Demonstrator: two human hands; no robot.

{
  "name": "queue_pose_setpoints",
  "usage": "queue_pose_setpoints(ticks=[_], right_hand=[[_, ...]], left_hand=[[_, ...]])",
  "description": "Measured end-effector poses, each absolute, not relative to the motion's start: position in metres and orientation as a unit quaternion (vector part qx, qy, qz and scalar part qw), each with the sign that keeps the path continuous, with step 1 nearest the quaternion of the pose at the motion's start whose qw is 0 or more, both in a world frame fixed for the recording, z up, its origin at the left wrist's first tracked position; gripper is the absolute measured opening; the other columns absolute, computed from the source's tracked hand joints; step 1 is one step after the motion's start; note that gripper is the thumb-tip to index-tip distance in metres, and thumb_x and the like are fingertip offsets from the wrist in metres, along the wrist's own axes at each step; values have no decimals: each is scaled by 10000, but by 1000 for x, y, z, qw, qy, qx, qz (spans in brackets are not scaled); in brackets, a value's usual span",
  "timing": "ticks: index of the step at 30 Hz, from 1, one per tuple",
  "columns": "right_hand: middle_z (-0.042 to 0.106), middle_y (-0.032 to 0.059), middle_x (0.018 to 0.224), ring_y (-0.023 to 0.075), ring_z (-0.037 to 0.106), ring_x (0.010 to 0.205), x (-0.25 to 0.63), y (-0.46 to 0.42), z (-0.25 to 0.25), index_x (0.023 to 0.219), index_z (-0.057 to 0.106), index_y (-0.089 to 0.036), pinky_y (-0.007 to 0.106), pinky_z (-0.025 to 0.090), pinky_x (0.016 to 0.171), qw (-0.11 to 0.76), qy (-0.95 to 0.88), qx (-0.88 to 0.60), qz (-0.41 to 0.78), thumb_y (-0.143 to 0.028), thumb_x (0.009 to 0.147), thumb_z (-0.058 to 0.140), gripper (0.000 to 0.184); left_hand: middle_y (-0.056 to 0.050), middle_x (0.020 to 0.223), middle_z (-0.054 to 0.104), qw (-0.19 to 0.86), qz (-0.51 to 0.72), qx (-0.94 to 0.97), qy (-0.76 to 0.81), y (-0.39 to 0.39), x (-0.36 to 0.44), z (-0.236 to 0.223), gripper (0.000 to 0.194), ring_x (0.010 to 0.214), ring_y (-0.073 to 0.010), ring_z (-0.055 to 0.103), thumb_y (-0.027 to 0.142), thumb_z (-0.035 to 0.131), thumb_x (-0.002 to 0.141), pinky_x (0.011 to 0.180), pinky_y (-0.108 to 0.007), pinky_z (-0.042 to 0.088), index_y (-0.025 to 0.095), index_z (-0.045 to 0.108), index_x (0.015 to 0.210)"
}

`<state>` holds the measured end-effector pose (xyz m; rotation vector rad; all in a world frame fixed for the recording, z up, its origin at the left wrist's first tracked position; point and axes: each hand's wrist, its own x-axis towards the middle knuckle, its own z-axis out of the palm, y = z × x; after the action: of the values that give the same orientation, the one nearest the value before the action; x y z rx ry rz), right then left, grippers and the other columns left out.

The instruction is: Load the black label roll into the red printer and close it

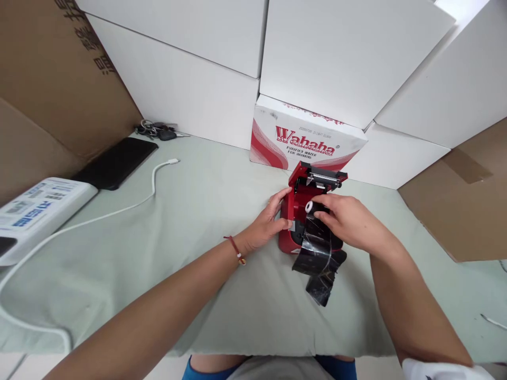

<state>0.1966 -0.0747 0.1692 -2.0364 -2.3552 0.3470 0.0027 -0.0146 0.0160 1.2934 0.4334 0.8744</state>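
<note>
A small red printer point(284, 240) stands on the cloth with its lid point(317, 174) raised, showing a dark roller along the lid's edge. My left hand point(270, 224) grips the printer's left side, fingers along the wall and thumb near a grey tab. In my right hand point(344, 217) is a roll of black film point(315, 228) with a white core end, pinched between thumb and fingers at the open compartment. Loose, crinkled film hangs from the roll over the printer's front edge onto the cloth. My right hand and the film hide part of the compartment.
Behind the printer stands a white and red Wahaha box point(304, 137) against white panels. To the left lie keys point(160, 129), a black phone point(116, 162), a white device point(43, 211) and a white cable point(106, 215). Cardboard point(463, 184) borders the right side.
</note>
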Motion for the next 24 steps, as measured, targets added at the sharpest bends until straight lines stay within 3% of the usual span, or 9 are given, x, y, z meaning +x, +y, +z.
queue_pose_setpoints(ticks=[4, 13, 16, 20, 22, 24], right_hand=[[804, 94, 1186, 290, 744, 1030, 183, -55, 169, 1269, 748, -238, 343, 515, 812, -82, -753, -642, 117, -169, 993, 586, 327], [815, 97, 1106, 261, 744, 965, 191, -39, 142, 1146, 774, -189, 326, 512, 796, -64, -782, -601, 154, -125, 968, 593, 262], [818, 70, 1148, 247, 757, 986, 192, -51, 148, 1155, 785, -213, 345, 552, 847, 34, -801, -576, 159, -156, 987, 593, 262], [830, 33, 1126, 221, 770, 997, 193, -69, 167, 1170, 795, -271, 368, 597, 929, 284, -780, -555, 51, -278, 1061, 564, 255], [805, 68, 1245, 265, 729, 1166, 199, -68, 169, 1266, 768, -273, 446, 561, 1068, 349, -749, -560, -66, -343, 1076, 565, 287], [742, 108, 1398, 321, 614, 1374, 209, -62, 162, 1413, 694, -260, 546, 482, 1182, 341, -736, -570, -131, -401, 1079, 561, 387]], left_hand=[[-56, 1755, 335, 683, 390, 586, 196, -14, 3, 17, 896, 1656, -350, 263, 283, 702, 802, 1389, -560, 162, 327, 354, 1626], [-49, 1757, 329, 674, 385, 598, 198, -14, 1, 18, 888, 1667, -351, 238, 282, 687, 805, 1387, -579, 152, 347, 358, 1628], [-46, 1760, 331, 677, 386, 595, 196, -15, 1, 19, 883, 1670, -342, 237, 277, 689, 805, 1391, -580, 135, 349, 361, 1622], [-37, 1778, 305, 691, 390, 582, 179, -15, 1, 19, 899, 1674, -331, 239, 290, 712, 820, 1398, -561, 136, 354, 334, 1633], [-28, 1802, 256, 696, 390, 576, 175, -15, 1, 18, 927, 1686, -333, 208, 306, 724, 832, 1400, -561, 130, 363, 295, 1652], [-23, 1824, 191, 693, 392, 578, 181, -15, 1, 15, 980, 1704, -342, 141, 328, 738, 837, 1400, -574, 115, 381, 237, 1677]])
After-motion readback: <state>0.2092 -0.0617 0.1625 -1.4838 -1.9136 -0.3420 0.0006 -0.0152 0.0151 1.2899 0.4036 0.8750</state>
